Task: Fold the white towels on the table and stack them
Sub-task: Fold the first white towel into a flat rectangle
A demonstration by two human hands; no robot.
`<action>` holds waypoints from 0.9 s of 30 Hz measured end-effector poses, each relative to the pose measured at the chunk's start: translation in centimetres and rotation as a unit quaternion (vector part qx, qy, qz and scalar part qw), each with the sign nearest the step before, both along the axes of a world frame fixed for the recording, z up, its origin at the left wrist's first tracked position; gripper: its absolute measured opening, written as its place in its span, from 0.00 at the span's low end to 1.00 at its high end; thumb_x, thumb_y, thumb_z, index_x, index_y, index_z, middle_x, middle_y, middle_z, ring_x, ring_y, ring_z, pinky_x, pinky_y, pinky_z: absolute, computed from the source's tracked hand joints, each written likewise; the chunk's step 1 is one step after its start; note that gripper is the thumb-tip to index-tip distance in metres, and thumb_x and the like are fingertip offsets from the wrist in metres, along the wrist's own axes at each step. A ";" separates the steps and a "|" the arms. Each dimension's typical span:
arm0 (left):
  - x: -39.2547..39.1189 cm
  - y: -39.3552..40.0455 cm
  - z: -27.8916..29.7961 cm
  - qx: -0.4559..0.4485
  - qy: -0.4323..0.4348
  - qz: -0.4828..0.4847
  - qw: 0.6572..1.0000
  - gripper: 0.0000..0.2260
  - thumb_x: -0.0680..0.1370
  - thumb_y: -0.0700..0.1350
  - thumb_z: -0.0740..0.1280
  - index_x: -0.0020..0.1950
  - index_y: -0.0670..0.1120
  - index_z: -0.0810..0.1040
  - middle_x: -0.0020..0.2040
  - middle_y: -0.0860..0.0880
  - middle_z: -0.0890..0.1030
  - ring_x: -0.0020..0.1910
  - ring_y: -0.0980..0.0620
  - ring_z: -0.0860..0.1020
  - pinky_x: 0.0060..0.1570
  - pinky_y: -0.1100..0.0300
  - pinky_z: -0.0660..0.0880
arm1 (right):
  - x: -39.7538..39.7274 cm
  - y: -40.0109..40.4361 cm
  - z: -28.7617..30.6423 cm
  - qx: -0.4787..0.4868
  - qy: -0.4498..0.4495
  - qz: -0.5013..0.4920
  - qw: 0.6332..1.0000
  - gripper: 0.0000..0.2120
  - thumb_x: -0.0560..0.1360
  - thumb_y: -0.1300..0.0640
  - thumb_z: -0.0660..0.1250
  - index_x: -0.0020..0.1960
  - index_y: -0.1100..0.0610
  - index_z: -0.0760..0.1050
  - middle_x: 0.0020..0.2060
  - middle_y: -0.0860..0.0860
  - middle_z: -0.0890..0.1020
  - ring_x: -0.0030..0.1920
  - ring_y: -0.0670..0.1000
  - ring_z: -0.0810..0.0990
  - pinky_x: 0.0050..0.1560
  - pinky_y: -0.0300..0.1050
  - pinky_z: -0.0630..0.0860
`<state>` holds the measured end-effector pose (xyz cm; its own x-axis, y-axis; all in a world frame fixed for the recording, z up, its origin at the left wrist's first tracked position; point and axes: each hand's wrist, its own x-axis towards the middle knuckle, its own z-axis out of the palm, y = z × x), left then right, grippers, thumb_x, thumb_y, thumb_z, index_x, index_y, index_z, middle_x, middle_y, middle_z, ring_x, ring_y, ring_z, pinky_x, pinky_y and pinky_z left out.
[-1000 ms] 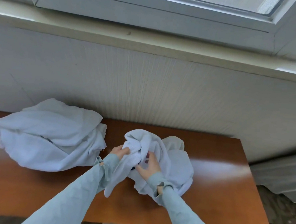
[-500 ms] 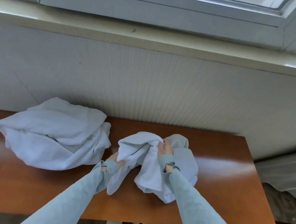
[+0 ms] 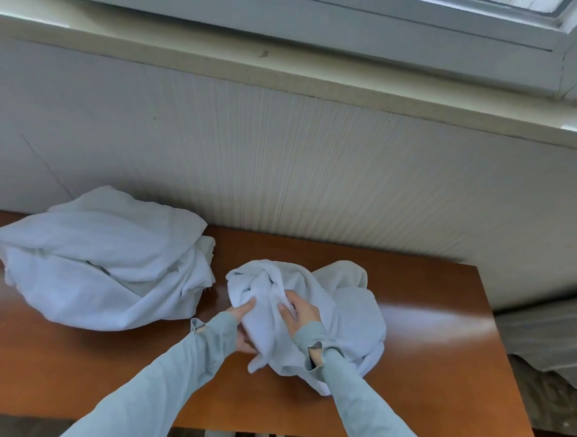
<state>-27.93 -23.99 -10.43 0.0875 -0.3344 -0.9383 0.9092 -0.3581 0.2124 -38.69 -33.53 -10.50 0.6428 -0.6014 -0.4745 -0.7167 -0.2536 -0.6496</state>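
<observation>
- Head view: both hands are buried in a crumpled white towel (image 3: 311,308) sitting on the wooden table (image 3: 424,357), right of centre.
- The left hand (image 3: 244,324) has its fingers closed on a fold at the towel's left edge — thumb on top, the rest tucked underneath.
- The right hand (image 3: 299,313) lies on top of the bunched middle, fingers pinching a ridge of cloth.
- Most of the towel spills out to the right of and behind the right fingers.
- A bigger heap of white towels (image 3: 103,260) lies left of the left fingers, near but not touching them — still unfolded.
- Both arms wear pale blue-grey sleeves (image 3: 180,374).
</observation>
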 end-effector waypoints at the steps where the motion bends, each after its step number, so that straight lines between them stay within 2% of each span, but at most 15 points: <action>1: -0.2 -0.1 -0.2 -0.025 -0.010 -0.008 1.000 0.12 0.77 0.42 0.66 0.58 0.39 0.70 0.53 0.37 0.76 0.59 0.34 0.74 0.53 0.38 0.75 | 0.0 0.0 0.0 0.003 -0.003 0.013 1.000 0.16 0.77 0.54 0.63 0.64 0.52 0.70 0.50 0.53 0.79 0.49 0.52 0.77 0.51 0.37 0.72; 2: -0.4 -0.1 -0.3 -0.041 -0.025 -0.020 0.999 0.09 0.77 0.36 0.65 0.57 0.39 0.71 0.50 0.37 0.77 0.53 0.36 0.77 0.45 0.42 0.79 | 0.0 0.0 0.1 0.010 0.001 0.019 1.000 0.18 0.75 0.55 0.66 0.64 0.53 0.70 0.49 0.51 0.78 0.48 0.51 0.76 0.50 0.36 0.71; 4: -0.6 -0.4 -0.5 -0.027 -0.059 -0.050 0.997 0.11 0.74 0.27 0.65 0.52 0.38 0.74 0.45 0.39 0.78 0.43 0.42 0.78 0.31 0.53 0.81 | -0.2 0.0 0.2 0.015 0.012 0.019 1.000 0.19 0.72 0.55 0.70 0.61 0.56 0.71 0.46 0.49 0.75 0.46 0.48 0.74 0.46 0.34 0.69; 6: -0.5 -0.6 -0.6 0.021 -0.106 -0.080 0.991 0.06 0.74 0.29 0.66 0.45 0.38 0.73 0.38 0.42 0.76 0.35 0.48 0.75 0.27 0.60 0.77 | -0.5 0.1 0.0 -0.004 0.006 0.022 1.000 0.18 0.72 0.53 0.70 0.59 0.57 0.73 0.45 0.49 0.75 0.45 0.48 0.73 0.41 0.29 0.67; 8: -0.1 -0.8 -0.5 0.054 -0.125 -0.064 0.989 0.05 0.77 0.38 0.66 0.42 0.39 0.73 0.35 0.43 0.74 0.33 0.49 0.72 0.33 0.59 0.72 | -0.8 -0.1 0.2 -0.029 -0.020 0.009 0.999 0.16 0.73 0.54 0.68 0.59 0.56 0.73 0.45 0.49 0.75 0.44 0.48 0.73 0.36 0.23 0.65; 9: 0.1 -0.9 -0.3 0.047 -0.116 -0.039 0.991 0.07 0.78 0.42 0.65 0.45 0.38 0.73 0.37 0.42 0.75 0.38 0.46 0.75 0.40 0.57 0.73 | -0.9 -0.3 0.2 -0.035 -0.034 -0.006 0.999 0.16 0.74 0.54 0.68 0.60 0.55 0.73 0.45 0.48 0.74 0.43 0.48 0.72 0.36 0.22 0.64; 10: 0.3 -1.0 -0.1 0.030 -0.096 -0.013 0.995 0.09 0.78 0.44 0.65 0.51 0.38 0.73 0.43 0.41 0.77 0.46 0.42 0.78 0.49 0.52 0.75 | -0.9 -0.4 0.3 -0.037 -0.046 -0.016 0.998 0.15 0.74 0.55 0.67 0.60 0.54 0.73 0.45 0.48 0.74 0.43 0.48 0.72 0.36 0.22 0.64; 12: 0.5 -1.0 0.6 -0.005 -0.046 0.022 0.999 0.16 0.79 0.49 0.62 0.61 0.39 0.69 0.57 0.37 0.77 0.62 0.37 0.74 0.61 0.41 0.69 | -0.8 -0.6 0.5 -0.044 -0.057 -0.011 0.997 0.15 0.74 0.55 0.66 0.61 0.52 0.73 0.45 0.48 0.75 0.42 0.48 0.72 0.37 0.22 0.64; 15: 0.3 -1.2 1.6 -0.047 -0.010 0.055 0.997 0.21 0.80 0.53 0.58 0.66 0.38 0.65 0.67 0.34 0.71 0.67 0.34 0.69 0.65 0.37 0.65 | -0.7 -0.2 0.8 -0.043 -0.076 -0.017 0.996 0.15 0.73 0.56 0.67 0.60 0.52 0.74 0.45 0.48 0.76 0.39 0.44 0.73 0.36 0.22 0.67; 17: 0.2 -1.1 2.0 -0.057 -0.005 0.073 0.996 0.21 0.80 0.51 0.58 0.66 0.38 0.65 0.67 0.33 0.70 0.67 0.32 0.69 0.66 0.37 0.64 | -0.6 0.0 1.0 -0.057 -0.083 -0.015 0.995 0.13 0.73 0.57 0.68 0.57 0.54 0.76 0.43 0.46 0.76 0.38 0.42 0.74 0.35 0.22 0.68; 19: 0.5 -0.8 1.9 -0.068 0.011 0.105 0.992 0.20 0.80 0.49 0.59 0.66 0.37 0.64 0.67 0.34 0.71 0.66 0.32 0.69 0.65 0.36 0.64 | -0.6 -0.2 1.1 -0.071 -0.086 -0.013 0.994 0.13 0.72 0.57 0.69 0.56 0.56 0.77 0.43 0.47 0.77 0.42 0.45 0.75 0.38 0.23 0.67; 23: 1.0 -0.4 1.6 -0.068 0.040 0.163 0.984 0.24 0.79 0.46 0.62 0.71 0.37 0.61 0.66 0.34 0.71 0.66 0.32 0.70 0.62 0.35 0.67 | -1.0 -0.9 1.3 -0.070 -0.043 0.042 0.996 0.16 0.72 0.54 0.69 0.59 0.57 0.75 0.47 0.51 0.78 0.45 0.47 0.73 0.49 0.34 0.70; 27: 1.0 -0.7 1.9 -0.059 0.033 0.173 0.983 0.22 0.80 0.45 0.60 0.71 0.36 0.62 0.68 0.36 0.70 0.68 0.33 0.68 0.67 0.37 0.62 | -2.1 -1.0 0.7 -0.081 -0.023 0.107 0.991 0.18 0.73 0.61 0.65 0.62 0.54 0.74 0.49 0.55 0.77 0.45 0.49 0.72 0.50 0.38 0.71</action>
<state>-26.97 -24.71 -8.50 0.1558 -0.4020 -0.9023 0.9853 -0.0022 0.1710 -40.76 -34.58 -9.84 0.7825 -0.5152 -0.3496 -0.6056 -0.4995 -0.6195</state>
